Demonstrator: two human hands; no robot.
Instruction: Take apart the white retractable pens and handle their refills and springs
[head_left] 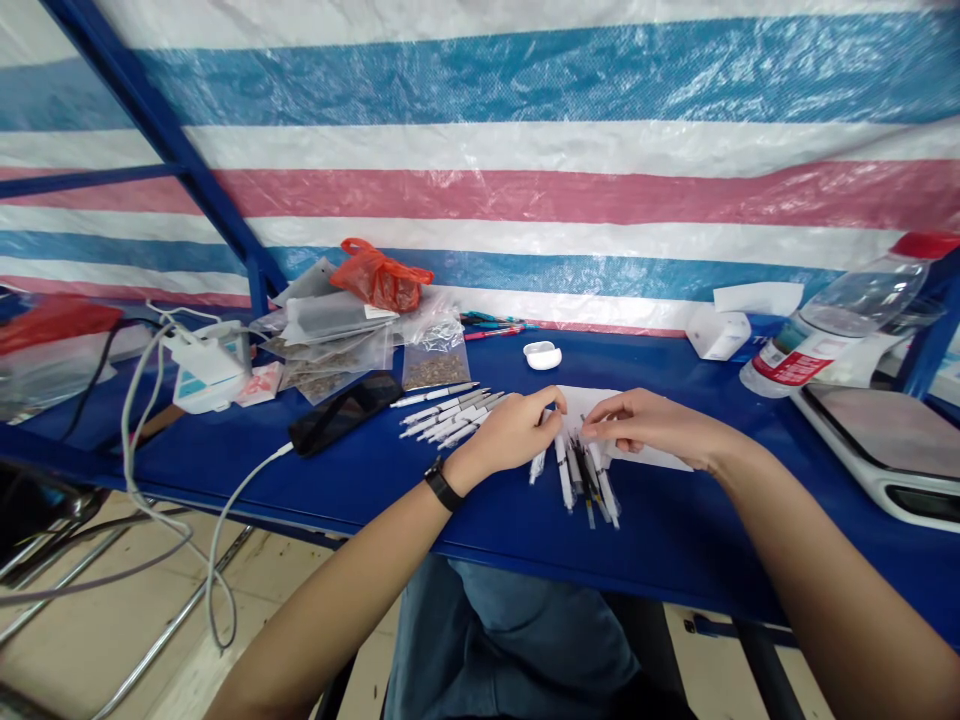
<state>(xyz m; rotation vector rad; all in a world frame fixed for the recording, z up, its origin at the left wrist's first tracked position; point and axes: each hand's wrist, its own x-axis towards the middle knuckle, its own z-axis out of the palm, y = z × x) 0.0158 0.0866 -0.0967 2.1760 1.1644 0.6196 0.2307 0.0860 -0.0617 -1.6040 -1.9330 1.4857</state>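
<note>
Both my hands meet over a small heap of white pen parts (581, 478) on the blue table (420, 490). My left hand (517, 432), with a black band at the wrist, has its fingers curled and pinched at the top of the heap. My right hand (649, 422) pinches a thin pen part from the other side, its fingertips almost touching the left ones. A white sheet of paper (660, 457) lies under my right hand. A second row of white pens (446, 410) lies just left of my left hand.
A black phone (345, 412) with a white cable lies at the left, beside plastic bags (337, 345) and a red bag (381, 277). A white earbud case (541, 354), a plastic bottle (840, 322) and a scale (885, 440) stand at the back and right. A striped tarp hangs behind.
</note>
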